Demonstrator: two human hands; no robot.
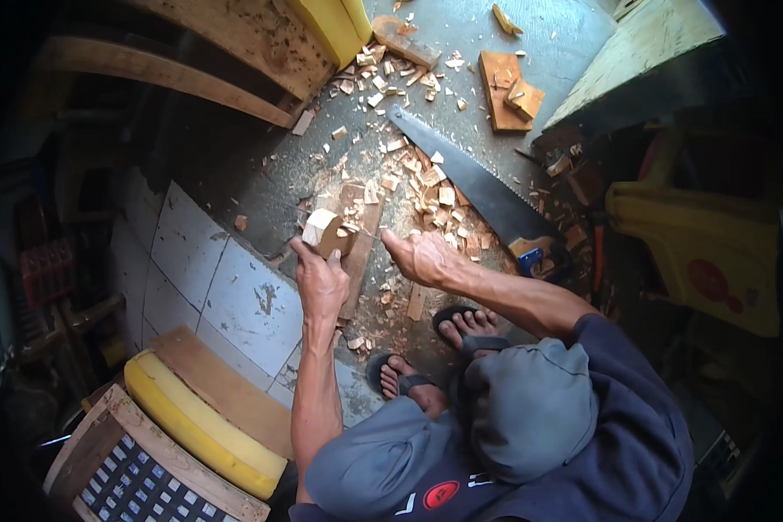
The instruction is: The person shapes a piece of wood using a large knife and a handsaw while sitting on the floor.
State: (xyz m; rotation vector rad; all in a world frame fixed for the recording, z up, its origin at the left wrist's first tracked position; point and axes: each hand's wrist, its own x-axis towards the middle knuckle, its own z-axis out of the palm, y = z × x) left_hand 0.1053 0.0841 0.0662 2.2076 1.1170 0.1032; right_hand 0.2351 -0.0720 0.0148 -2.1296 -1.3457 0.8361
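My left hand [322,278] grips a small wooden block [322,229] with a pale cut top face, held over a narrow plank [361,274] on the floor. My right hand [413,257] is closed on a thin metal-bladed tool [370,234], whose handle is hidden in the fingers; its tip reaches toward the block's right side, where curled chips show. Loose wood chips [431,178] lie thickly around the plank. A handsaw [470,178] with a blue-and-wood handle lies diagonally beyond my right hand.
Wooden pieces [500,74] lie at the back. A wooden frame [217,39] stands back left, a pale panel [635,61] back right, a yellow plastic object [687,257] at right. A yellow padded bar [200,418] and crate [148,470] sit lower left. My sandalled feet are below my hands.
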